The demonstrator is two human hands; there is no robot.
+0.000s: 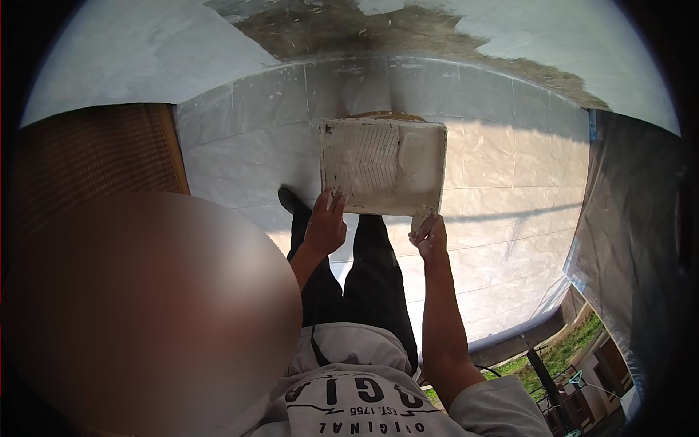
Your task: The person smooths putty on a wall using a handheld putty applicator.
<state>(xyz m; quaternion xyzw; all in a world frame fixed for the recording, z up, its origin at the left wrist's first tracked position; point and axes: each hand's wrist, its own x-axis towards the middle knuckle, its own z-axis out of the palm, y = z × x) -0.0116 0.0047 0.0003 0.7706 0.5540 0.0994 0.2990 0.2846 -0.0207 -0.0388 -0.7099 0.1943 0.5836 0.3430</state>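
A rectangular paint tray (362, 156) with a ridged slope and a smoother well stands in front of my legs, coated in whitish paste. My left hand (325, 226) is closed at its near left corner, fingers bent around a small greyish piece smeared with paste; I cannot tell what it is. By the near right corner my right hand (435, 239) grips a flat, paste-covered scraper (424, 220), with paste on the fingers too.
Pale floor tiles (502, 167), partly sunlit, surround the tray. Ahead rises a wall (138, 62) with a bare, darker patch (349, 29). A brown woven screen (95, 156) stands left; a dark sheet (633, 218) hangs right. A round blur covers the lower left.
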